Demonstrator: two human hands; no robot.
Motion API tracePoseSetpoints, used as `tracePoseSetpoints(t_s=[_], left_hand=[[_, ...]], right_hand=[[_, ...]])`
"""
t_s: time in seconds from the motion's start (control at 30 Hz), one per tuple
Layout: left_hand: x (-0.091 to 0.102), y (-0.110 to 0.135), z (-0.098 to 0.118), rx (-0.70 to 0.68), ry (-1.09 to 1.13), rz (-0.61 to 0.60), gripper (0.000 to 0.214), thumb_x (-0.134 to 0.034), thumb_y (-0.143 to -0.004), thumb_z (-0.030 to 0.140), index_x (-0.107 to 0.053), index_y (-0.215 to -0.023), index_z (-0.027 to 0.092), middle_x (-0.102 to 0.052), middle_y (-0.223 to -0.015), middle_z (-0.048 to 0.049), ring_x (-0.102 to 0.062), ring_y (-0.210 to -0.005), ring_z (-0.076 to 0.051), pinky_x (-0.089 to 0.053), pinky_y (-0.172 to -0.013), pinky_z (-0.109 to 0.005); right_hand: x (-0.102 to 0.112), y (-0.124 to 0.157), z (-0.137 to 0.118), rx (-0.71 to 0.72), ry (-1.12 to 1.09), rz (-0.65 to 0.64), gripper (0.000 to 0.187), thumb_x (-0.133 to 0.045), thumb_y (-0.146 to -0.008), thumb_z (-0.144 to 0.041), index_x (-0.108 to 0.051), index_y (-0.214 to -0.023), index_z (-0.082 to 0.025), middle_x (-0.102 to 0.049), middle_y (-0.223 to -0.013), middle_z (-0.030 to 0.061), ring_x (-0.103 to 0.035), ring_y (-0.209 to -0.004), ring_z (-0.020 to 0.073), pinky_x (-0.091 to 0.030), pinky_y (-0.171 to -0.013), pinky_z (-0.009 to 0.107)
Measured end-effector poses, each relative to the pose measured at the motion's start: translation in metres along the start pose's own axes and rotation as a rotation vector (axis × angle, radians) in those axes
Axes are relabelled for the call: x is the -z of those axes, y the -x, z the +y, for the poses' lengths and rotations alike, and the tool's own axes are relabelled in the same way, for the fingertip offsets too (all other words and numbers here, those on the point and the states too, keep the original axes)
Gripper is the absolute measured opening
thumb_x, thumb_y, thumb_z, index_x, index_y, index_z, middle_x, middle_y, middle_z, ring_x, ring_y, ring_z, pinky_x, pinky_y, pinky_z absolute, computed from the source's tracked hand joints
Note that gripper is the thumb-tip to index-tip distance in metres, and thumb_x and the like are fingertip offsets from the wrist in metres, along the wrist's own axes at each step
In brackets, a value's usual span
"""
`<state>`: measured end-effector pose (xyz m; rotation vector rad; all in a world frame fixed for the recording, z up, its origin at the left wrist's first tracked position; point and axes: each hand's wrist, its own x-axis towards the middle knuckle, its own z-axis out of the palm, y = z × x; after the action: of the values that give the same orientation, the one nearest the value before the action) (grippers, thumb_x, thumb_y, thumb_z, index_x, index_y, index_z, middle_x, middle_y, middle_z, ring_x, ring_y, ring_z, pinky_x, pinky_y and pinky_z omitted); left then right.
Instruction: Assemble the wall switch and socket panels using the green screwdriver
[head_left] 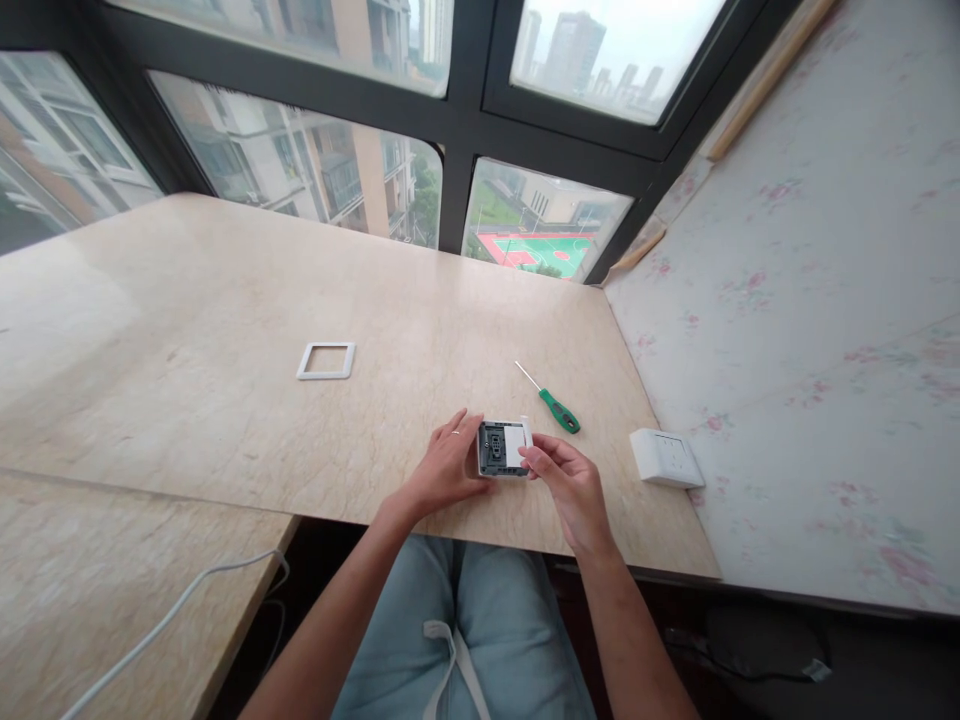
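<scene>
A small wall switch module [504,447], white with a dark opened part on its left half, sits just above the near edge of the marble sill [187,330]. My left hand [448,462] grips its left side, fingers curled round it. My right hand [564,474] pinches its right edge with thumb and fingertips. A green-handled screwdriver [551,400] lies on the sill just beyond my right hand. A white square frame [326,361] lies flat further left, apart from both hands.
A white socket unit [666,457] rests at the sill's right end against the flowered wall [810,300]. Dark-framed windows [457,130] run along the back. A white cable [165,620] crosses the lower surface at bottom left. My knees are under the sill's edge.
</scene>
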<state>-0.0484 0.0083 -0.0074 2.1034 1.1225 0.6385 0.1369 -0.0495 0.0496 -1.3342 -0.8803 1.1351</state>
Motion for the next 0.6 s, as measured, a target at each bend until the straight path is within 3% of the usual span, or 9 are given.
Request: tracePoseSetpoints(t_s=[0.17, 0.3, 0.47, 0.6], left_hand=[[-0.004, -0.003, -0.003, -0.029, 0.076, 0.102, 0.096, -0.083, -0.064, 0.031, -0.035, -0.147, 0.02, -0.045, -0.149, -0.0175, -0.04, -0.139, -0.037, -0.032, -0.114, -0.055], [-0.002, 0.004, 0.007, -0.112, 0.164, 0.189, 0.088, -0.077, -0.07, 0.026, -0.034, -0.147, 0.023, -0.046, -0.145, -0.014, -0.044, -0.136, -0.032, -0.038, -0.113, -0.049], [-0.001, 0.012, 0.024, -0.197, 0.071, 0.249, 0.087, -0.073, -0.069, 0.018, -0.033, -0.147, 0.023, -0.044, -0.141, -0.0144, -0.044, -0.133, -0.033, -0.041, -0.11, -0.049], [-0.003, 0.014, 0.033, -0.246, 0.007, 0.307, 0.089, -0.068, -0.069, 0.012, -0.03, -0.148, 0.025, -0.043, -0.138, -0.0148, -0.045, -0.131, -0.032, -0.044, -0.107, -0.05]], right_hand=[[0.007, -0.001, 0.001, -0.005, 0.011, -0.002, 0.04, -0.082, -0.07, -0.043, -0.075, -0.102, -0.021, -0.077, -0.089, 0.0059, -0.066, -0.073, 0.0174, -0.05, -0.061, 0.029], [0.014, -0.002, 0.005, 0.009, 0.022, -0.015, 0.047, -0.079, -0.075, -0.045, -0.07, -0.116, -0.024, -0.076, -0.102, 0.0071, -0.069, -0.077, 0.0187, -0.052, -0.063, 0.03], [0.02, -0.001, 0.011, 0.036, 0.021, -0.06, 0.051, -0.079, -0.076, -0.041, -0.067, -0.123, -0.025, -0.073, -0.11, 0.0051, -0.069, -0.089, 0.0191, -0.055, -0.083, 0.036], [0.02, 0.001, 0.012, 0.018, 0.01, -0.088, 0.045, -0.081, -0.075, -0.038, -0.07, -0.117, -0.024, -0.073, -0.109, 0.005, -0.066, -0.099, 0.0204, -0.052, -0.092, 0.038]])
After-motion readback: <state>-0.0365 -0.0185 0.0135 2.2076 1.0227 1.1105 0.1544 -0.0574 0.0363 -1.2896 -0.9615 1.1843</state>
